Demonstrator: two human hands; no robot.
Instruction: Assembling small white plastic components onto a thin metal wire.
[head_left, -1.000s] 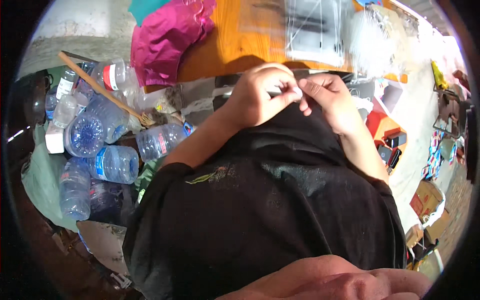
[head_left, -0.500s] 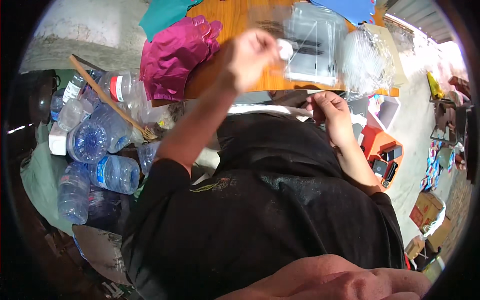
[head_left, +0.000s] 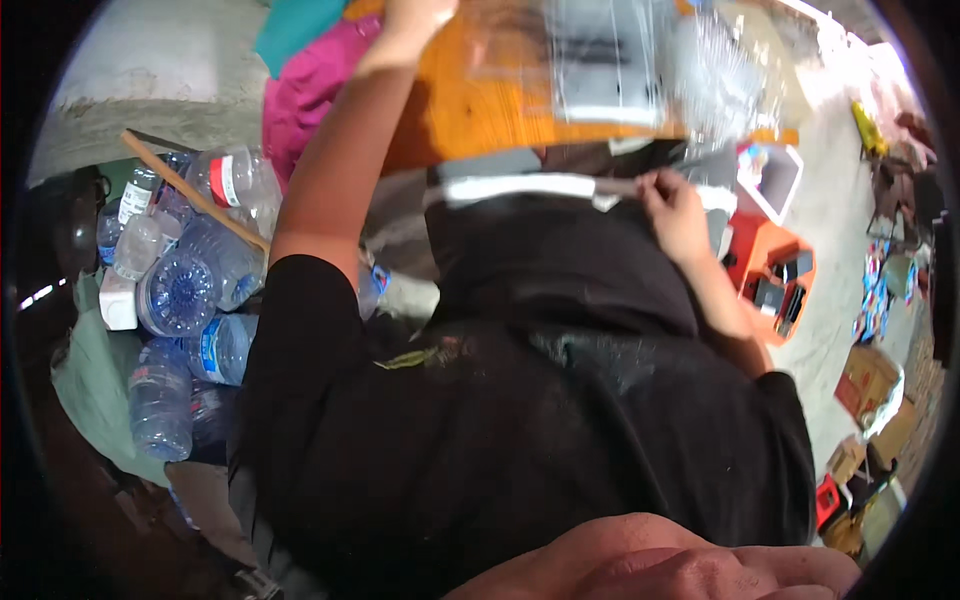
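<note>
My left hand [head_left: 418, 14] reaches to the far side of the wooden table, at the picture's upper edge. Its fingers are cut off or smeared, so what they hold is hidden. Beside it lie a magenta cloth piece [head_left: 305, 105] and a teal one [head_left: 295, 35]. My right hand [head_left: 677, 218] is closed in a pinch over my lap, just off the near table edge. A white strip [head_left: 520, 187] runs across my lap toward its fingertips; I cannot tell whether they grip it. Stacked clear plastic bags [head_left: 608, 75] lie on the table ahead.
More crumpled clear plastic [head_left: 715, 85] sits at the right of the wooden table [head_left: 450, 130]. Large empty water bottles [head_left: 180, 285] and a wooden-handled tool [head_left: 190, 185] crowd the left. An orange bin [head_left: 765, 270] with dark items and a white box [head_left: 775, 185] stand on the right.
My left hand has swung from beside the clear bags, where it held a small white round thing, to the far left. My right hand stays pinched near my lap. The view has shifted slightly.
</note>
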